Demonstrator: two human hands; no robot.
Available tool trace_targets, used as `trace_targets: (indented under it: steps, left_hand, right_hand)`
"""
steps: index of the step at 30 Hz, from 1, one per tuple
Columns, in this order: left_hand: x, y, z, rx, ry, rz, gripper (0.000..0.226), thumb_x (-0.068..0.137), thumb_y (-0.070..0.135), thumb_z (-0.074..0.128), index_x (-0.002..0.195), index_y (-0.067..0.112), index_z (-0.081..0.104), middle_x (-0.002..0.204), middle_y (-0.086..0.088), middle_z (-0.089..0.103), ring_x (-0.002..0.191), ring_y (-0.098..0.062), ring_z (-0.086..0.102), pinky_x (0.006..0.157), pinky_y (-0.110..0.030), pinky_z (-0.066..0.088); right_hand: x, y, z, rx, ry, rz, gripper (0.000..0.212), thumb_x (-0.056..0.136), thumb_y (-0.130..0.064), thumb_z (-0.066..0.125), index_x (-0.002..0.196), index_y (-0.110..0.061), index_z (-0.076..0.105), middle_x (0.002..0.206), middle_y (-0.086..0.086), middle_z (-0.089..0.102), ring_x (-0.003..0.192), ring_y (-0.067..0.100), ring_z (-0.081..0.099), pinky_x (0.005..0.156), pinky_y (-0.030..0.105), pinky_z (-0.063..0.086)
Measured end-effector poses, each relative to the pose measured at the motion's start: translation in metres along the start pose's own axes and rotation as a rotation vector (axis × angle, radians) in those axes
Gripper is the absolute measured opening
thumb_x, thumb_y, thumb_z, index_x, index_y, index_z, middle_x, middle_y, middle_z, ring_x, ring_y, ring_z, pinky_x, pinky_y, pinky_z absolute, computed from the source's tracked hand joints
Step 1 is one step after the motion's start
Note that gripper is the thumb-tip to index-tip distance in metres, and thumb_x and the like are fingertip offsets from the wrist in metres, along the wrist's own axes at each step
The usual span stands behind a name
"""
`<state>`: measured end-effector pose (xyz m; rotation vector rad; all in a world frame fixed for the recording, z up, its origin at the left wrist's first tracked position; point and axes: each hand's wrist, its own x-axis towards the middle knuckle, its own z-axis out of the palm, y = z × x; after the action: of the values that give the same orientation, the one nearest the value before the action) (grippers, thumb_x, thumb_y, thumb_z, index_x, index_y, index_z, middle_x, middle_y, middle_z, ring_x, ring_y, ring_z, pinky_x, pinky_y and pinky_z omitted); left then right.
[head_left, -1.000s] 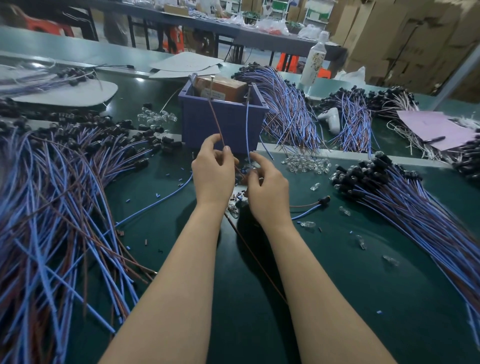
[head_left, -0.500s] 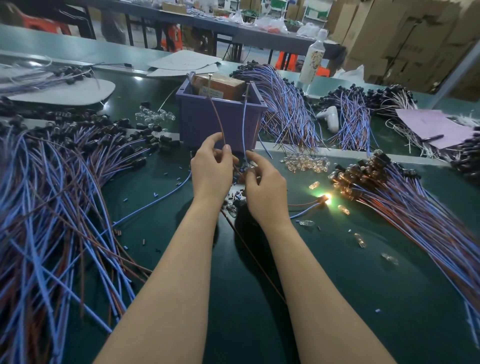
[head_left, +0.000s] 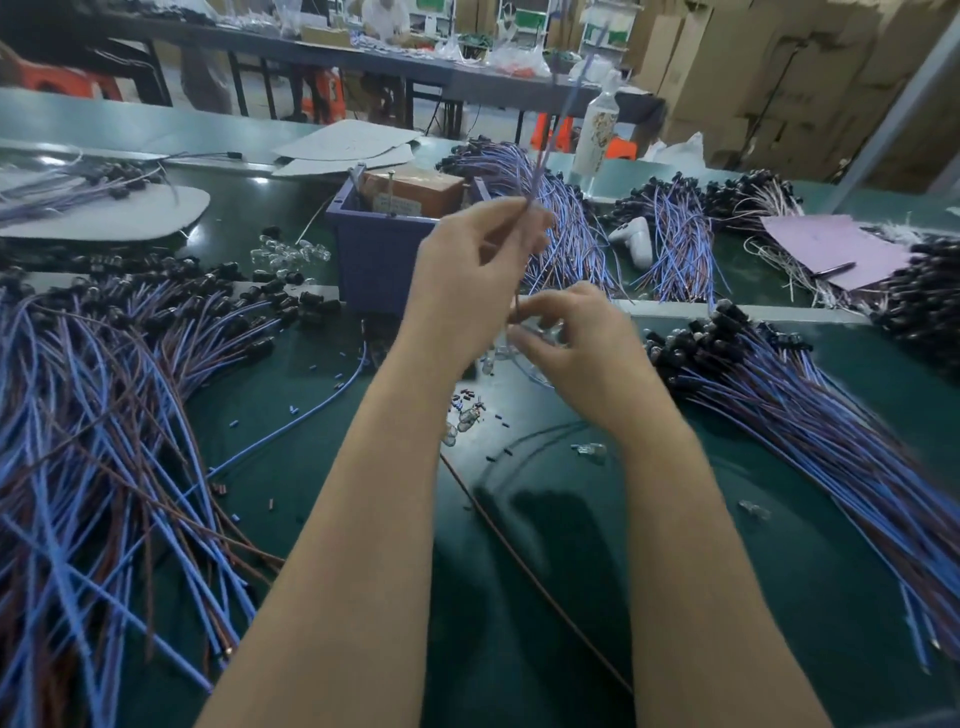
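Pinching a pair of wires (head_left: 543, 174), one blue and one brown, the left hand (head_left: 467, 286) holds them upright above the green table (head_left: 493, 675), their free ends rising toward the top of the frame. Just below it, the right hand (head_left: 582, 358) meets the wires' lower end, its fingers (head_left: 540, 304) curled round them, though blur hides the exact grip. Both hands work in front of a purple bin (head_left: 374, 260). A large bundle of the same wire (head_left: 104, 415) fans across the table at left, another bundle (head_left: 810, 415) at right, with clear bulbs (head_left: 291, 254) lying beside the bin and a bottle (head_left: 597, 130) standing behind.
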<state>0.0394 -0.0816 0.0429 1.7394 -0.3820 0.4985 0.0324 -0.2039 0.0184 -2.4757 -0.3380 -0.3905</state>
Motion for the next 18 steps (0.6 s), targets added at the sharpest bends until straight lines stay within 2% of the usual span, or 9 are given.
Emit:
trace_targets:
  steps: [3, 5, 6, 9, 11, 13, 15, 16, 18]
  left_hand:
    - [0.004, 0.032, 0.026, -0.021, -0.078, 0.118, 0.022, 0.095, 0.028, 0.056, 0.108, 0.016, 0.07, 0.086, 0.011, 0.061, 0.067, -0.002, 0.054, 0.065, -0.018, 0.045]
    - [0.001, 0.044, 0.048, -0.031, -0.121, 0.122, 0.024, 0.094, 0.025, 0.057, 0.11, 0.012, 0.069, 0.089, 0.011, 0.053, 0.079, -0.006, 0.056, 0.074, -0.018, 0.046]
    - [-0.001, 0.047, 0.059, -0.027, -0.154, 0.119, 0.023, 0.094, 0.023, 0.057, 0.11, 0.011, 0.069, 0.092, 0.008, 0.053, 0.086, -0.011, 0.057, 0.08, -0.02, 0.046]
    - [-0.006, 0.057, 0.095, 0.048, -0.315, 0.209, 0.019, 0.094, 0.02, 0.058, 0.105, 0.012, 0.071, 0.099, -0.002, 0.059, 0.096, -0.015, 0.057, 0.087, -0.022, 0.042]
    - [-0.009, 0.065, 0.114, 0.08, -0.409, 0.289, 0.018, 0.093, 0.023, 0.06, 0.105, 0.015, 0.071, 0.097, 0.001, 0.058, 0.089, -0.009, 0.057, 0.082, -0.017, 0.043]
    - [-0.01, 0.065, 0.125, 0.073, -0.346, 0.31, 0.021, 0.092, 0.03, 0.06, 0.105, 0.016, 0.07, 0.091, 0.006, 0.055, 0.074, -0.001, 0.053, 0.071, -0.012, 0.043]
    - [-0.009, 0.051, 0.133, 0.144, -0.144, 0.174, 0.029, 0.095, 0.037, 0.053, 0.094, 0.012, 0.068, 0.079, 0.006, 0.058, 0.066, -0.006, 0.052, 0.065, -0.022, 0.044]
    - [-0.01, 0.041, 0.137, 0.169, -0.107, 0.009, 0.04, 0.098, 0.041, 0.046, 0.086, 0.009, 0.066, 0.07, 0.003, 0.06, 0.061, -0.01, 0.053, 0.061, -0.026, 0.043]
    - [-0.017, 0.029, 0.15, -0.05, -0.34, -0.517, 0.064, 0.099, 0.053, 0.028, 0.073, 0.004, 0.06, 0.047, 0.003, 0.054, 0.037, -0.01, 0.045, 0.043, -0.021, 0.035]
  right_hand:
    - [-0.003, 0.008, -0.029, 0.077, 0.155, 0.058, 0.01, 0.089, -0.022, 0.06, 0.083, -0.017, 0.065, 0.066, -0.004, 0.058, 0.057, 0.005, 0.049, 0.053, 0.013, 0.036]
    - [-0.008, 0.013, -0.04, 0.152, 0.276, 0.079, 0.011, 0.088, -0.015, 0.058, 0.079, -0.019, 0.057, 0.061, -0.009, 0.054, 0.051, 0.003, 0.044, 0.05, 0.011, 0.032]
    - [-0.013, 0.016, -0.045, 0.18, 0.301, 0.072, 0.007, 0.088, -0.012, 0.056, 0.084, -0.017, 0.057, 0.065, -0.008, 0.055, 0.053, 0.007, 0.044, 0.05, 0.014, 0.032]
    - [-0.026, 0.035, -0.059, 0.145, 0.401, 0.051, 0.02, 0.087, -0.002, 0.049, 0.101, 0.0, 0.064, 0.085, 0.002, 0.06, 0.074, 0.017, 0.049, 0.058, 0.016, 0.03]
    - [-0.032, 0.049, -0.069, 0.141, 0.501, 0.096, 0.02, 0.09, 0.0, 0.048, 0.096, -0.002, 0.067, 0.087, 0.004, 0.066, 0.079, 0.023, 0.057, 0.062, 0.019, 0.033]
    - [-0.036, 0.06, -0.076, 0.306, 0.637, 0.169, 0.018, 0.094, -0.006, 0.048, 0.087, -0.007, 0.065, 0.077, 0.0, 0.065, 0.074, 0.024, 0.062, 0.059, 0.021, 0.039]
    - [-0.039, 0.065, -0.084, 0.802, 0.817, 0.282, 0.023, 0.097, -0.01, 0.046, 0.083, -0.004, 0.063, 0.063, 0.0, 0.065, 0.056, 0.017, 0.061, 0.052, 0.023, 0.047]
    - [-0.04, 0.069, -0.089, 0.999, 0.885, 0.322, 0.025, 0.098, -0.009, 0.044, 0.08, -0.004, 0.061, 0.057, -0.001, 0.064, 0.049, 0.012, 0.058, 0.048, 0.02, 0.047]
    - [-0.043, 0.078, -0.094, 1.177, 0.961, 0.372, 0.025, 0.098, -0.008, 0.042, 0.079, -0.01, 0.058, 0.051, -0.003, 0.061, 0.043, 0.007, 0.054, 0.044, 0.017, 0.044]
